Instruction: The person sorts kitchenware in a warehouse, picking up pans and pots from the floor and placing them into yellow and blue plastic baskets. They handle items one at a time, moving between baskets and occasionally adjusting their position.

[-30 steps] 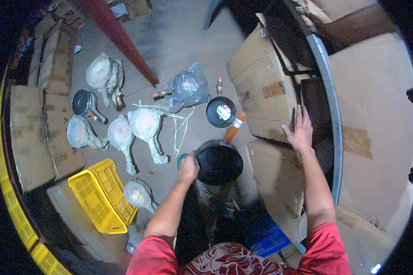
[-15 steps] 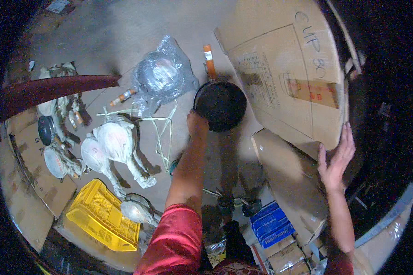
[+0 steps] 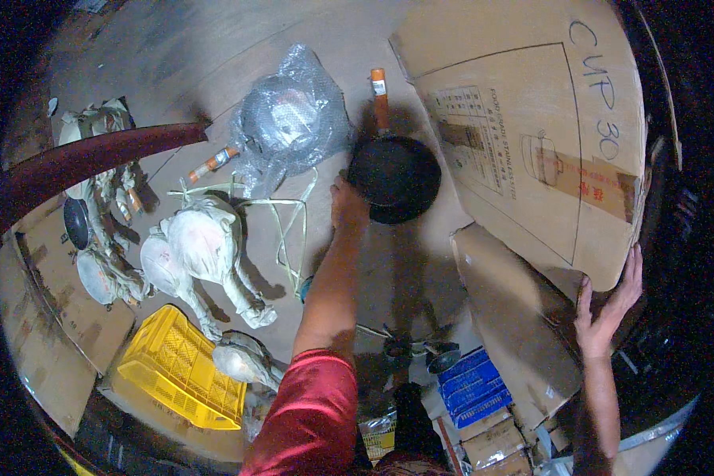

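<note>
Fingers of left hand [image 3: 349, 205] gripping edge of black pan [image 3: 395, 178]. Right hand [image 3: 608, 313] spread open at carton [image 3: 523, 87] right of pan. 1 bubble-wrapped pan [image 3: 289, 119] left.

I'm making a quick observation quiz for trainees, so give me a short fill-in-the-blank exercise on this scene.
1. The left hand holds the edge of a pan coloured ____.
2. The right hand touches a large box made of ____.
3. The slatted crate in the picture's lower left is coloured ____.

Missing words: black; cardboard; yellow.
</note>
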Motion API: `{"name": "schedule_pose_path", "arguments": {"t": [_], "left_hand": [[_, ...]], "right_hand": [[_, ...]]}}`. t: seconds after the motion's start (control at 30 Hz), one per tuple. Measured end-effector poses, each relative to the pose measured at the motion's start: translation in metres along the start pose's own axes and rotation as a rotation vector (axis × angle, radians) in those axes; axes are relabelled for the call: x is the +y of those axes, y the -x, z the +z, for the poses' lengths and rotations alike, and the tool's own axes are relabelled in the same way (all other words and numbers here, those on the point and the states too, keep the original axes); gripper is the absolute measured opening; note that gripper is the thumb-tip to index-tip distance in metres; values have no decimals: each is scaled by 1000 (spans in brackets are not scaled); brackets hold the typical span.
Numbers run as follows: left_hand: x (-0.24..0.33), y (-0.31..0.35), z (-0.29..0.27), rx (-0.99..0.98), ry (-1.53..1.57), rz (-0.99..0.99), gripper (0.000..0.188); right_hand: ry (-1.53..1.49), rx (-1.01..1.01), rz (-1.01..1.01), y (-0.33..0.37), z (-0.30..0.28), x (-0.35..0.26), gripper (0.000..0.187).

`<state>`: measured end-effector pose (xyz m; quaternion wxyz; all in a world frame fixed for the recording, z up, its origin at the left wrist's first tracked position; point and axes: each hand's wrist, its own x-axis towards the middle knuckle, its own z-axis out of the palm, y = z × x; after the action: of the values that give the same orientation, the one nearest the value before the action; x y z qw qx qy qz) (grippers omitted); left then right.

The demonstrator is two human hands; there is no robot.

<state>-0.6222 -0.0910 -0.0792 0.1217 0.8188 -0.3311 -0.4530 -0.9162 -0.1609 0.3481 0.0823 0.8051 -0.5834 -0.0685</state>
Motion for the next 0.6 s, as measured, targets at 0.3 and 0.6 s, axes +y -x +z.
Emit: {"name": "schedule_pose_path", "arguments": {"t": [0.3,0.6], "left_hand": [[-75,101,-42,-160,-66,-203,77],[-182,133,-115,-407,-372,-180,56]], "right_hand": [[-12,27,-32,-1,-1,3,76],[-6,-5,-24,1,-3,8,76]]}}
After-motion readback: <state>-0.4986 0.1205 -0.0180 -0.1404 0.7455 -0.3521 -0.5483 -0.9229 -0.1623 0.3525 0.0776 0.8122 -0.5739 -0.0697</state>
